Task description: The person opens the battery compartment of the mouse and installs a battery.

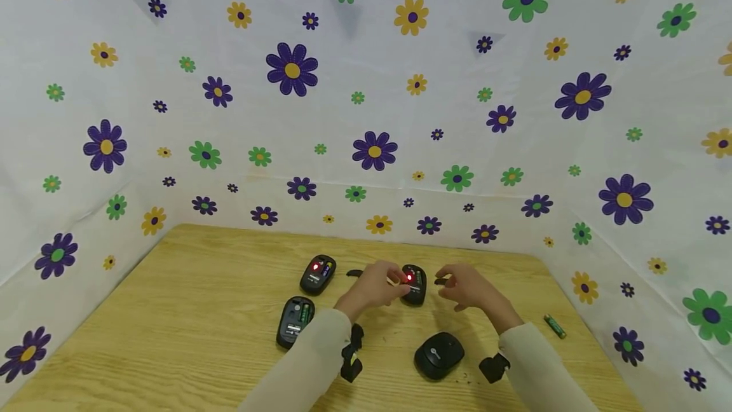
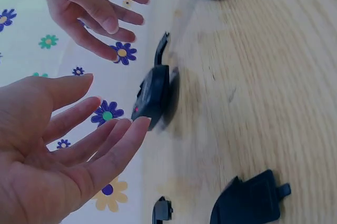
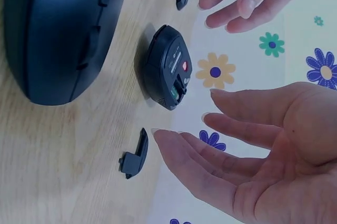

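A black computer mouse [image 1: 416, 291] lies upside down between my hands, its red sensor light glowing; in the right wrist view a green battery shows in its open compartment. My left hand [image 1: 379, 283] hovers just left of it, fingers loosely bent with nothing in them. To the right, my right hand [image 1: 466, 286] is also empty, its fingers spread and relaxed in the right wrist view. A small black battery cover [image 3: 136, 158] lies on the table near the right fingertips. Another dark cover [image 1: 354, 273] lies beside the left hand.
Left on the wooden table [image 1: 200, 310], two more upturned mice, one lit red [image 1: 318, 275] and one unlit [image 1: 288, 326], have batteries in their open compartments. An upright black mouse [image 1: 439, 356] sits nearer me. A loose green battery [image 1: 555, 326] lies far right. Flowered sheeting surrounds the table.
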